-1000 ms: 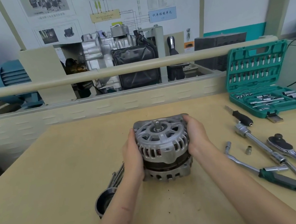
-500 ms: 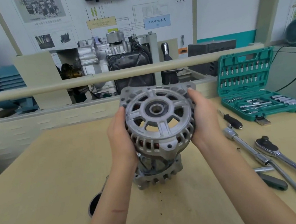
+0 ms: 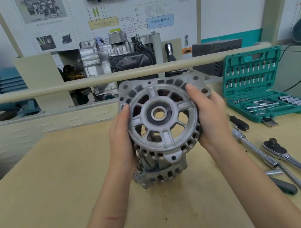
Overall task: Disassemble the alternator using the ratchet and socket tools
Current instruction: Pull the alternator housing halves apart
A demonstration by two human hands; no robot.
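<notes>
Cover (image 3: pixel 162 121): grey alternator end housing, centre of frame, held up off the surface, face tilted toward the camera, open bore in its middle.
Left hand (image 3: pixel 121 135): grips the cover's left rim, fingers curled behind, thumb on the front edge.
Right hand (image 3: pixel 210 116): grips the right rim, thumb on the front face near the top.
Body (image 3: pixel 161 175): rest of the alternator, lower centre, standing on the surface just below the cover.
Surface (image 3: pixel 41 181): tan top, lower half of frame.
Ratchet (image 3: pixel 288 157): right of frame, lying flat.
Bar (image 3: pixel 270 163): long chrome extension, just left of the ratchet.
Case (image 3: pixel 262 87): teal socket set, open, upper right.
</notes>
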